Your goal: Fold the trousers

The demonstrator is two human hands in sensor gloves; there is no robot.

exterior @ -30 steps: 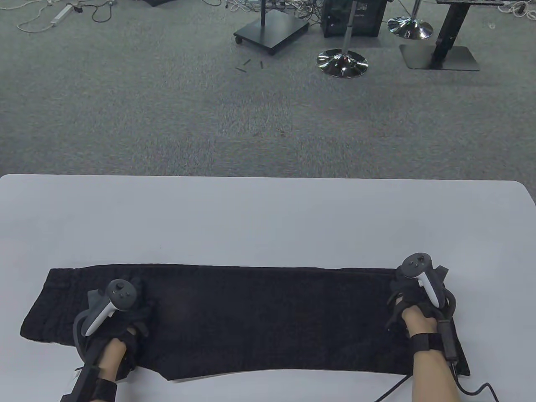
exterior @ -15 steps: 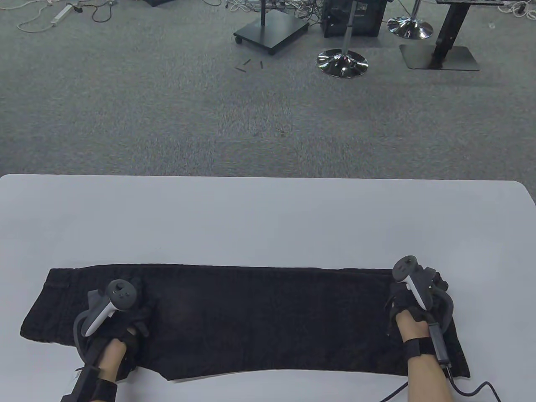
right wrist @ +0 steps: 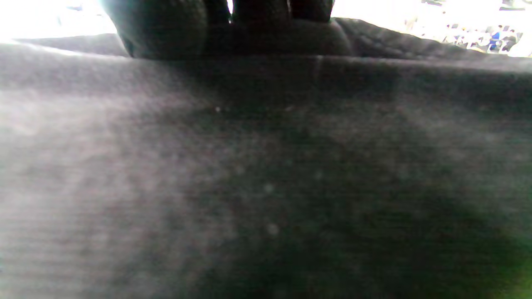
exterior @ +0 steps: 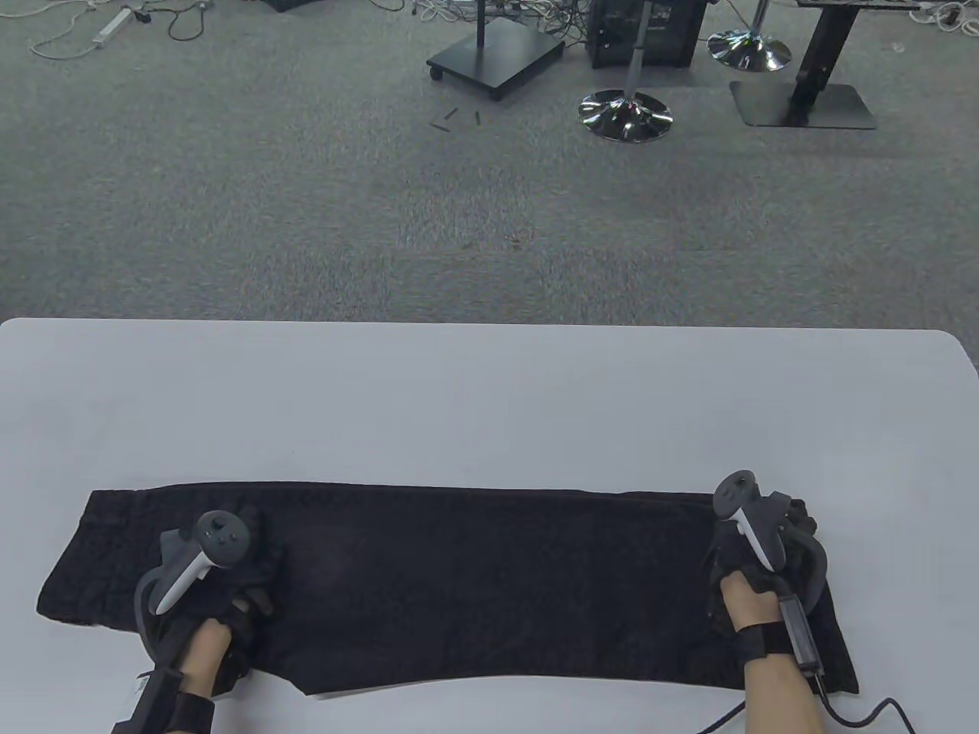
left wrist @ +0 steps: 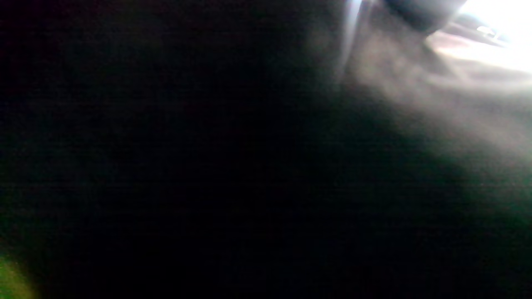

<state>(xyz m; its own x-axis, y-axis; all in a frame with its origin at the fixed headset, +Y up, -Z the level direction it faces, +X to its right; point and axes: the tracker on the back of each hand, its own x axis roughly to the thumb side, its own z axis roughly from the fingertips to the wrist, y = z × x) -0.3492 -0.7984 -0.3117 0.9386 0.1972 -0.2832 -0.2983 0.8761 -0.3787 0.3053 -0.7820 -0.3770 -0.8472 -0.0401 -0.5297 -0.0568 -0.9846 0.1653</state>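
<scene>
Table view: both hands resting on trousers (exterior: 489, 581), already halved lengthwise
Left hand (exterior: 222, 589): pressing cloth, grip unclear
Right hand (exterior: 753, 566): fingers (right wrist: 257, 25) curling onto hem, clamp unclear tbh
Next: probably lifting hem toward waistband

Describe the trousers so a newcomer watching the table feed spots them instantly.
Find the white table filling the lower half of the table view. Along its near edge lies one long black strip of cloth, the trousers, with the left hand and right hand resting on its ends. It is the only dark thing on the table.

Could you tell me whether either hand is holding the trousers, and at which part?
Both rest on the trousers: left hand near the left end, right hand at the right end. Whether either grips cannot be told.
</scene>
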